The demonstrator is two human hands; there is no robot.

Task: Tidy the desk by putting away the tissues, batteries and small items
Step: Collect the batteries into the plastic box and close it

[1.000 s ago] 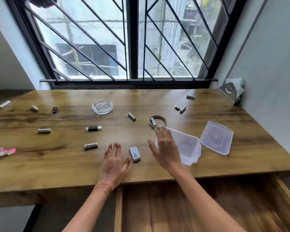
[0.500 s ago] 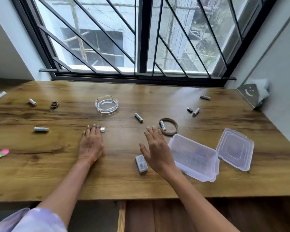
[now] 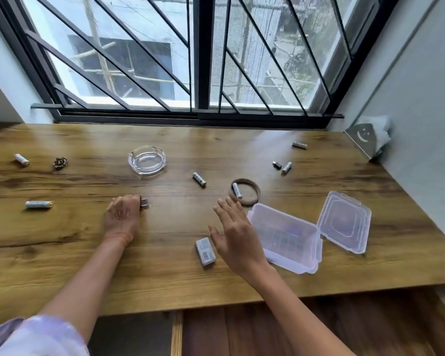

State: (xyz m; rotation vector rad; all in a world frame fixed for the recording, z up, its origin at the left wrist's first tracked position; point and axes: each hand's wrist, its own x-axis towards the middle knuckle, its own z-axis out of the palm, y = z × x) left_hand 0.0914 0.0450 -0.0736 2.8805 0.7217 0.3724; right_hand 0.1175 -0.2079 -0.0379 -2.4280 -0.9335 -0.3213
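Gripping a small item (image 3: 144, 202) in my curled left hand (image 3: 122, 217) — my right hand (image 3: 238, 235) is hovering wide open beside the clear box (image 3: 288, 235), near the front edge of the desk (image 3: 62, 253).

Brown wood-grain desk (image 3: 62, 253), clear plastic box (image 3: 285, 240), white batteries (image 3: 38, 204), lilac sleeve (image 3: 36, 337)

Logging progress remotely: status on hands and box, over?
Left hand grips silver-tipped item. Right hand open, beside clear box, lid off. White pack lies between the hands.
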